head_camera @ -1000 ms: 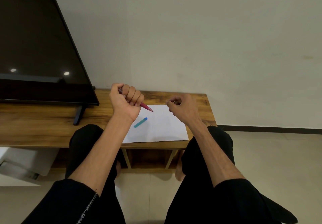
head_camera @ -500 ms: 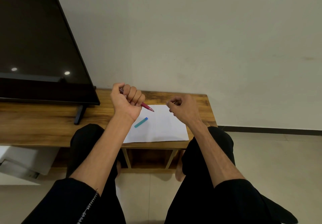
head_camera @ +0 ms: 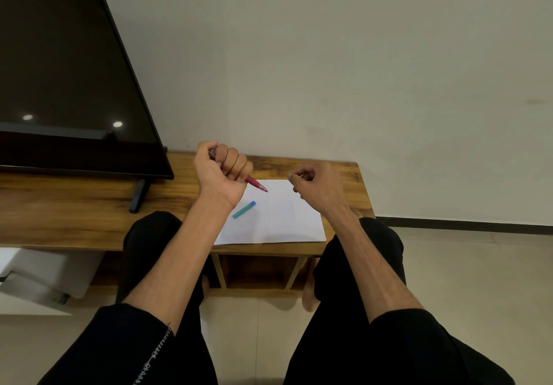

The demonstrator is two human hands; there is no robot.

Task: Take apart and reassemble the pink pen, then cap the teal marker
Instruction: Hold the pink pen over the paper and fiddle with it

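From my feed this looks like a living room in a home: a large flat-screen television stands on its leg on a low wooden surface with open cubbies beneath, set against a plain pale wall with a dark skirting board, over a floor of large beige tiles

left hand fisted around pink pen, tip poking out lower right over white paper. right hand hovering mid-frame, fingers curled, maybe pinching something small. teal marker flat on paper, wooden table
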